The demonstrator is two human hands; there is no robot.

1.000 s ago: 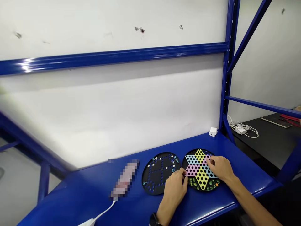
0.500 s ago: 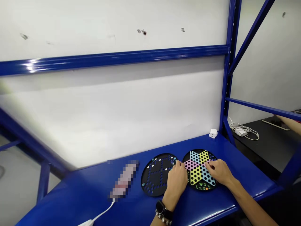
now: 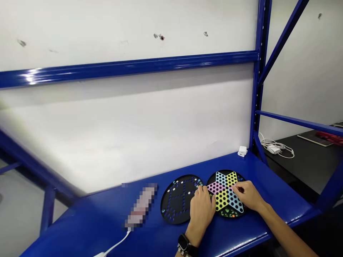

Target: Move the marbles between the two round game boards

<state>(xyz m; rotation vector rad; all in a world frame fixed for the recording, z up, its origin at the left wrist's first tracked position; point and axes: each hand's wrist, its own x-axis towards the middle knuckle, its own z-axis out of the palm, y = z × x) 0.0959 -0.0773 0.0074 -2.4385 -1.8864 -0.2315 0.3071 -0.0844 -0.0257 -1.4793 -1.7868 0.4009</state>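
Note:
My right hand point(image 3: 249, 195) pinches the right-hand point of a star-shaped Chinese checkers board point(image 3: 221, 196), thumb and fingers closed on it. The board has pink, yellow and light blue points with dark holes. It lies over a round black tray point(image 3: 207, 177) with coloured bits showing at its lower edge. My left hand point(image 3: 203, 210) is beside the board's left pink point, thumb and bent fingers apart, over the right edge of another round black tray point(image 3: 174, 201). That tray has blue-looking openings and small white pieces. The left fingertips are partly hidden.
A pixelated flat object point(image 3: 142, 207) with a white cable point(image 3: 116, 244) lies left of the trays. A white plug adapter point(image 3: 242, 151) stands at the back of the blue table point(image 3: 88, 217). A blue frame post point(image 3: 255, 89) rises at right; white cables point(image 3: 278, 148) lie on a black table beyond.
The star board has shifted slightly left. My left thumb and fingers have spread apart at its left point, while my right hand keeps its pinch. Another person's arm at far right has left view.

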